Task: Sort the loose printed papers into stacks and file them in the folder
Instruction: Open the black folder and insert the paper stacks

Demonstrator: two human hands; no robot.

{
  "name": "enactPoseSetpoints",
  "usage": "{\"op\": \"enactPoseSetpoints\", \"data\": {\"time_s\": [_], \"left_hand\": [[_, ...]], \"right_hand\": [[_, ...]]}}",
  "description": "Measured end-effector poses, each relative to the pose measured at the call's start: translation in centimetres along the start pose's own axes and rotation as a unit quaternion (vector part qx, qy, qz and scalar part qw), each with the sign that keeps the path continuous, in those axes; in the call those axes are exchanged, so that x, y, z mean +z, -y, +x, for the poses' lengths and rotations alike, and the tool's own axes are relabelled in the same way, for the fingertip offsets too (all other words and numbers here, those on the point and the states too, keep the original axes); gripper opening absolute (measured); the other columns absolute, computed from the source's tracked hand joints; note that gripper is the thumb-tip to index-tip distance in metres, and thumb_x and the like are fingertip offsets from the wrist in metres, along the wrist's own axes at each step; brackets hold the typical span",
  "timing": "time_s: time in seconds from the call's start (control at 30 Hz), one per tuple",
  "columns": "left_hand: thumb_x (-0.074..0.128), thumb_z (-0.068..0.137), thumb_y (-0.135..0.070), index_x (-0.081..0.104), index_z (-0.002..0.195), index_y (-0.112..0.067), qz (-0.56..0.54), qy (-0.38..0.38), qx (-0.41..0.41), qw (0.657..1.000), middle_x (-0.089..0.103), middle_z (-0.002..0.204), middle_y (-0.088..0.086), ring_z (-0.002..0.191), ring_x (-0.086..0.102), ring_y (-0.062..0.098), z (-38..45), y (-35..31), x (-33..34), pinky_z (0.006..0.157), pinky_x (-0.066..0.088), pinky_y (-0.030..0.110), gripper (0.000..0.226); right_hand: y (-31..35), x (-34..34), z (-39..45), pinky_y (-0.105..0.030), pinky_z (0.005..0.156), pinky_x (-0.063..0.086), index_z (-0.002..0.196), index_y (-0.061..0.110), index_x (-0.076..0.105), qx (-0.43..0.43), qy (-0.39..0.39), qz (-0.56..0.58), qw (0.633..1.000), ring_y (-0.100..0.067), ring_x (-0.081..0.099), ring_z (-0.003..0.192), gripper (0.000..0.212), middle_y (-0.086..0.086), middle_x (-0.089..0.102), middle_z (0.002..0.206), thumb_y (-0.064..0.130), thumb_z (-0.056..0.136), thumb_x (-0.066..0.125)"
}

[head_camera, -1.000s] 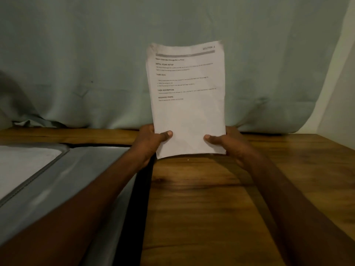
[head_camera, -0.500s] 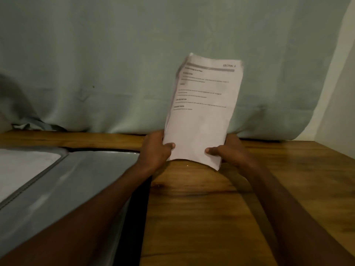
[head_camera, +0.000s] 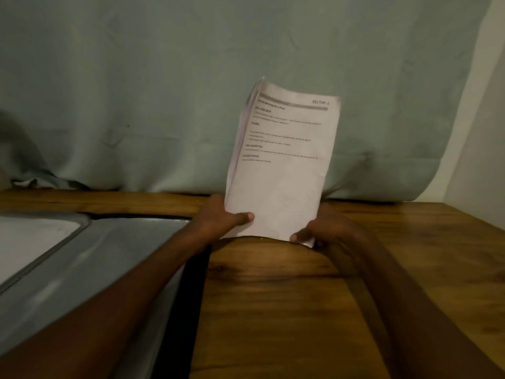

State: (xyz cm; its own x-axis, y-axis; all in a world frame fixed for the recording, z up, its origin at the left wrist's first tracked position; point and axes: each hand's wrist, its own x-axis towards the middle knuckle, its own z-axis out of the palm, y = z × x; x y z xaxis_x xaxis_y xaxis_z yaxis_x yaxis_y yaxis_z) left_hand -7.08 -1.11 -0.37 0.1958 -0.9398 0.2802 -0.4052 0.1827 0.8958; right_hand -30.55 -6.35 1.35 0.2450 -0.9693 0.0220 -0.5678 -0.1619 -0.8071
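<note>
Papers (head_camera: 281, 170), a thin sheaf of printed sheets, stand nearly upright at the centre of the frame, tilted a little to the right, with their bottom edge just over the wooden table (head_camera: 273, 310). The left hand (head_camera: 218, 218) holds the lower left corner, its thumb lying flat across the front of the top sheet and its fingers hidden behind. The right hand (head_camera: 325, 228) pinches the lower right corner, thumb tip on the front near the bottom edge and the other fingers out of sight behind the sheets. Both forearms run from the lower corners of the frame up to the sheaf. The top sheet carries a grey bar and the heading "SECTION 1" at its upper right, with short blocks of small text below that are too fine to read; its lower half is blank. Along the left edge the sheets fan slightly apart, so several layers show.

Left of the hands, in the lower left of the frame, a grey folder (head_camera: 90, 269) lies open on the table, and a white sheet (head_camera: 27, 242) rests in its far left part. Behind the table a pale green cloth (head_camera: 164, 91) hangs across the upper frame, and a strip of white wall (head_camera: 481, 160) shows at the right edge.
</note>
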Motion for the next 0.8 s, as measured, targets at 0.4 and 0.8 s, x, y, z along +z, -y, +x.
{"op": "enactPoseSetpoints", "data": {"time_s": [0.4, 0.8], "left_hand": [[0.062, 0.099, -0.011, 0.069, 0.122, -0.005, -0.231, 0.038, -0.013, 0.972, 0.075, 0.118, 0.010, 0.102, 0.075, 0.026, 0.4, -0.5, -3.3, 0.082, 0.062, 0.031, 0.025], [0.055, 0.097, 0.003, 0.064, 0.131, -0.011, -0.170, 0.297, -0.116, 0.932, 0.072, 0.127, 0.007, 0.113, 0.071, 0.024, -1.4, -1.2, -3.2, 0.086, 0.061, 0.030, 0.038]], "right_hand": [[1.5, -1.2, -1.0, -0.048, 0.106, 0.052, 0.120, 0.019, 0.072, -0.023, 0.066, 0.212, 0.975, -0.023, 0.072, 0.110, 0.040, 0.000, 0.078, 0.113, 0.041, 0.087, 0.078], [0.5, -2.0, 1.4, -0.040, 0.076, 0.059, 0.129, 0.006, 0.064, 0.023, -0.092, 0.481, 0.872, -0.031, 0.070, 0.094, 0.038, -0.015, 0.071, 0.122, 0.033, 0.102, 0.061]]}}
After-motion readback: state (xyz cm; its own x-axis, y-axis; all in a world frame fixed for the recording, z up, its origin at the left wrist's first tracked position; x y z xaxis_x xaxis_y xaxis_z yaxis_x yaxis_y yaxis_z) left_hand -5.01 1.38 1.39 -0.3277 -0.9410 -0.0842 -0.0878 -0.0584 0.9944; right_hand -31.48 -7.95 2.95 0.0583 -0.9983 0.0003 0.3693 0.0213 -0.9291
